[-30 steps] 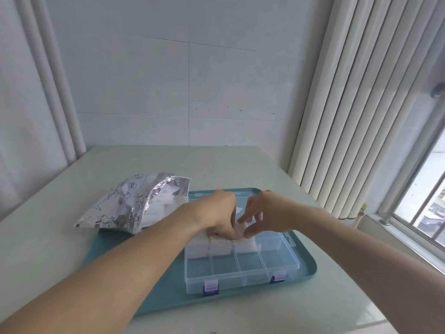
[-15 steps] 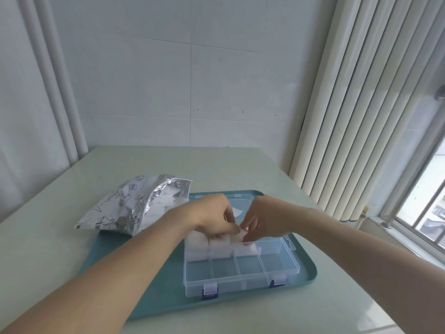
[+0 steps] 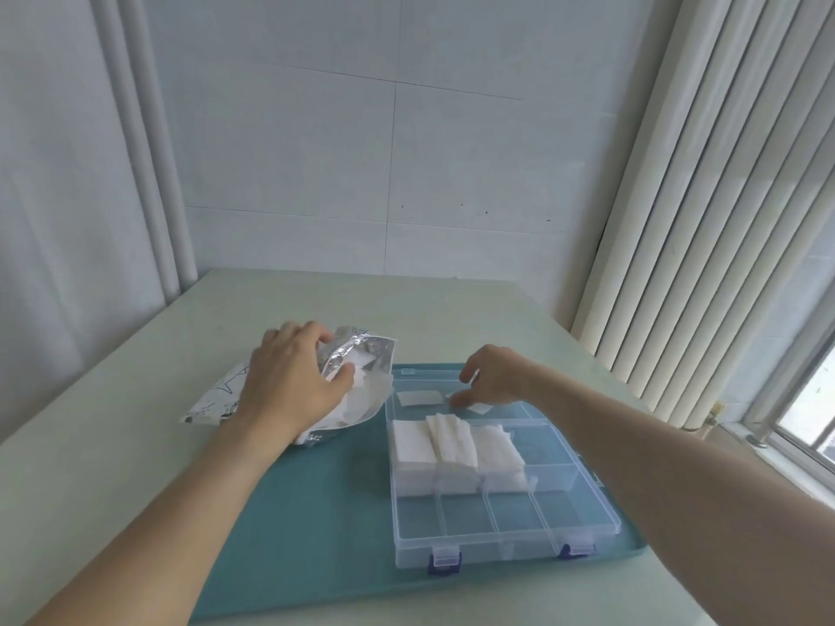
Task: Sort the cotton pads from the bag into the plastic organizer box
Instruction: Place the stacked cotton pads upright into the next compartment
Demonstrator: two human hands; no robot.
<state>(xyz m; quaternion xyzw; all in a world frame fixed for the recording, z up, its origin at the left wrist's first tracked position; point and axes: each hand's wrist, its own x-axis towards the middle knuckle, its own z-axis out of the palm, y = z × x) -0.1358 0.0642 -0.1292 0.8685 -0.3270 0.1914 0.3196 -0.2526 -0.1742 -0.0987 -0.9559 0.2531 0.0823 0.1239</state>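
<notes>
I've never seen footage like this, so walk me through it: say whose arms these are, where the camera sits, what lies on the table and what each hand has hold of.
There is no machine here. A person wears a wide-angle camera on the head, looking forward and down, so the two bare arms reaching in from below are their own.

On the pale table lies a teal tray. On it stands a clear plastic organizer box, lid open. Three of its compartments hold stacks of white cotton pads; the near row looks empty.

A silver foil bag lies at the tray's far left corner, with more pads showing in its mouth. The left hand grips the bag at its opening. The right hand hovers over the open lid, fingers curled; whether it holds a pad is unclear.
</notes>
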